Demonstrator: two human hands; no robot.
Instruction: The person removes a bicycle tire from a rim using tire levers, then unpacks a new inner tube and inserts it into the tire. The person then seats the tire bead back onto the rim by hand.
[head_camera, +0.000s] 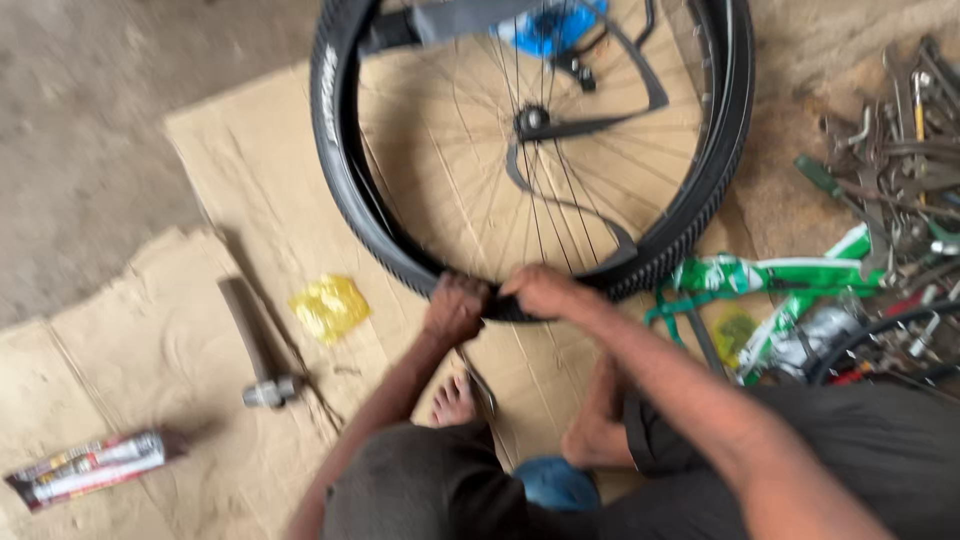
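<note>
Fingers of my left hand (455, 308) and right hand (540, 292) clamp the black tyre (345, 190) at the wheel's near edge, on cardboard (250, 170); I judge a slip could pinch them against the rim.

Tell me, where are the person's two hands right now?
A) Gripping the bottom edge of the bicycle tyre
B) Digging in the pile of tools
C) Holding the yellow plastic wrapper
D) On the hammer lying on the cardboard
A: the left hand and the right hand sit side by side on the lower edge of the black bicycle tyre, away from the hammer.
</note>
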